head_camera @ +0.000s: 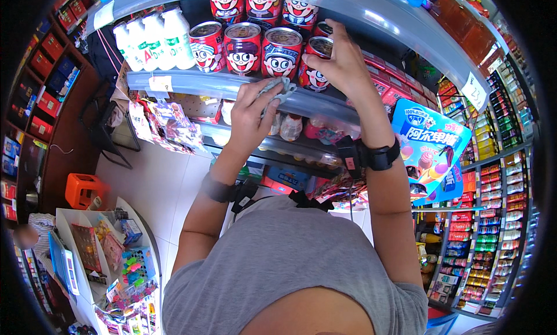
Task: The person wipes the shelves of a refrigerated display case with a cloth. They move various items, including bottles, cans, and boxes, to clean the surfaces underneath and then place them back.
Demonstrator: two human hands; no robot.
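Observation:
My left hand holds a crumpled grey-green cloth against the clear front edge of a shelf. My right hand is at the rightmost red drink can in the front row, its thumb and fingers spread around the can's upper part; whether they grip it cannot be told. To the left stand more red cans with cartoon faces, with others behind them. White plastic bottles stand at the shelf's left end. Both wrists wear black straps with small devices.
Red boxes lie on the shelf right of my right hand. A blue snack bag hangs beside my right forearm. Lower shelves hold bottles. An orange stool and a white display counter stand left. A person in striped clothing is far left.

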